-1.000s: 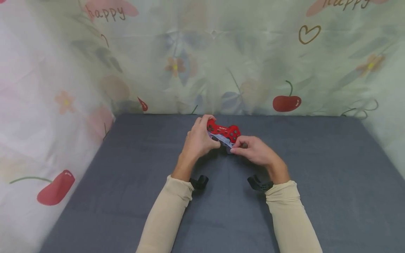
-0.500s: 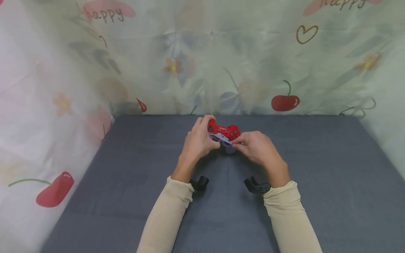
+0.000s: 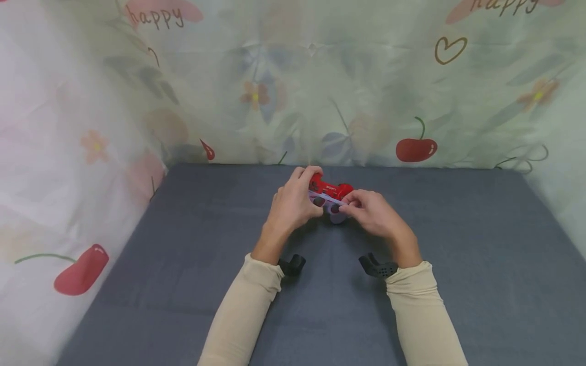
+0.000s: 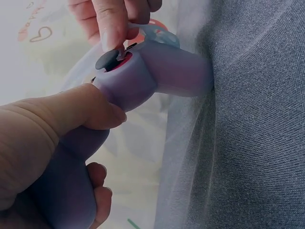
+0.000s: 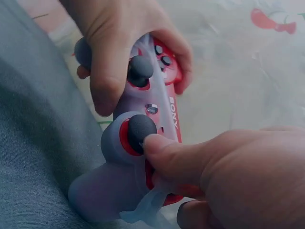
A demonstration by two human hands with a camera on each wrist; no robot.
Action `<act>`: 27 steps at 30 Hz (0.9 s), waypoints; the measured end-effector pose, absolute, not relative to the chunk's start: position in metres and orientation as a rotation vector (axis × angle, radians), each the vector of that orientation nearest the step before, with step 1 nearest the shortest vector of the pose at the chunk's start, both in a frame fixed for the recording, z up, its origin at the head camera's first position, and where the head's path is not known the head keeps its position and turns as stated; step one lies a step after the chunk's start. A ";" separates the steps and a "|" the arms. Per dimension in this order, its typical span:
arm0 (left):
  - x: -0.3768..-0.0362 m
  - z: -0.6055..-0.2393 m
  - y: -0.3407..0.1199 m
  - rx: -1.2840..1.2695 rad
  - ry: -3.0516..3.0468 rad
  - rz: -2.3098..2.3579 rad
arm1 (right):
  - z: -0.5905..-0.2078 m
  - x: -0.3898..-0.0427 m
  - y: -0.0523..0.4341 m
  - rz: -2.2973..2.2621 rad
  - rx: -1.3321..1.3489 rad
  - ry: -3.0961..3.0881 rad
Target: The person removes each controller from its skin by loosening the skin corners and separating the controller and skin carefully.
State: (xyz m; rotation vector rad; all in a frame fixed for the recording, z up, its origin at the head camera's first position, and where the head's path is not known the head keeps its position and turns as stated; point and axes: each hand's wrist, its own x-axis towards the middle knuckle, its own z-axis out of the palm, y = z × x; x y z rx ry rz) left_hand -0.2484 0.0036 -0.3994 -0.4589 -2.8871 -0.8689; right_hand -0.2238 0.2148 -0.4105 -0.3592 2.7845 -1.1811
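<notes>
A red game controller (image 3: 331, 190) marked SONY sits partly inside a translucent, pale violet silicone cover (image 3: 338, 218). My left hand (image 3: 289, 203) grips its left end, with the thumb across the cover. My right hand (image 3: 377, 216) pinches the cover's edge at the other end. In the right wrist view, my right thumb (image 5: 162, 148) lies against one black thumbstick (image 5: 139, 130). The other thumbstick (image 5: 141, 67) pokes through the cover too. Red face and buttons (image 5: 166, 60) lie bare beyond the cover's edge. A loose flap of cover (image 5: 147, 207) hangs near my right fingers.
A grey cloth (image 3: 192, 244) covers the table, and a cover grip (image 4: 190, 71) touches or nearly touches it. Behind stands a printed curtain (image 3: 311, 101) with cherries and flowers. Each wrist carries a black camera mount, left (image 3: 293, 265) and right (image 3: 376, 266).
The cover's edge has shifted up toward the red face, and both thumbsticks now stand out below it. My right hand has changed its place along the edge; the left keeps its grip.
</notes>
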 end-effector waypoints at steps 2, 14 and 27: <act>-0.248 -0.400 0.004 -0.464 -2.885 -0.870 | -0.412 -0.224 0.215 -1.205 -0.390 2.789; -0.248 -0.404 0.007 -0.447 -2.862 -0.848 | -0.416 -0.223 0.213 -1.407 -0.401 2.779; -0.250 -0.397 0.006 -0.263 -2.749 -1.163 | -0.399 -0.216 0.216 -1.287 -0.638 2.887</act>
